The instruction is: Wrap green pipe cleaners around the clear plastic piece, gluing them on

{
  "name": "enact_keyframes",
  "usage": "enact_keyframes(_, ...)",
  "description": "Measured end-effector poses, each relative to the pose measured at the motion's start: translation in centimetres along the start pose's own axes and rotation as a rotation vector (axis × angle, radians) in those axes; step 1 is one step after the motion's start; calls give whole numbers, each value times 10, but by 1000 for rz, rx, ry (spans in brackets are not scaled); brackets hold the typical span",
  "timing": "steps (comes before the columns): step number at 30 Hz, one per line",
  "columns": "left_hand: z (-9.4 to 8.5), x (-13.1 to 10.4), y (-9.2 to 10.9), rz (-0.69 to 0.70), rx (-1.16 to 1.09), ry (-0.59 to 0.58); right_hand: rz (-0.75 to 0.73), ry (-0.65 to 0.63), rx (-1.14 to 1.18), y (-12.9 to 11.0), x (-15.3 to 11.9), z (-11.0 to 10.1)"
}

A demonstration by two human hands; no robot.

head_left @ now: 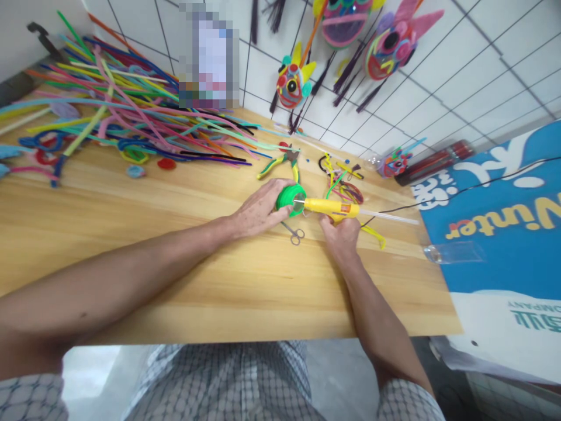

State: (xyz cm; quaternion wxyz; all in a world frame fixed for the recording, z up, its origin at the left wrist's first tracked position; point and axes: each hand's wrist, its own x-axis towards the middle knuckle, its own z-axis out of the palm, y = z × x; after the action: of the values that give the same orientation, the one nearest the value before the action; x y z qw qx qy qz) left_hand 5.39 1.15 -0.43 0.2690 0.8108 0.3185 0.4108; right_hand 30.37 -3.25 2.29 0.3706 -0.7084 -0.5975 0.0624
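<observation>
My left hand (258, 210) is closed round a green ring-shaped piece (284, 194) that looks wound from fuzzy pipe cleaner, with a clear or greyish middle. My right hand (342, 234) grips a yellow hot glue gun (326, 206) by its handle. The metal nozzle points left and reaches over the middle of the green piece; whether it touches cannot be made out. A clear glue stick (390, 217) juts from the gun's back. Just below the green piece lie small scissors (297, 235), their blades partly hidden. Green-and-yellow pliers (289, 158) rest open beyond my left hand.
Many coloured pipe cleaners (144, 117) are heaped at the back left. Short offcuts (344, 181) lie behind the glue gun, whose black cord (460, 190) runs right. A clear plastic bottle (456, 252) lies at the right edge. Colourful masks (293, 86) hang on the tiled wall.
</observation>
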Motion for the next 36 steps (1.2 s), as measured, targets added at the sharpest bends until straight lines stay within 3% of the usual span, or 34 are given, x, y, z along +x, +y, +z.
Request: enact_keyframes(36,0,1,0,-18,-1,-2,-17,-15,-33,0,1,-2)
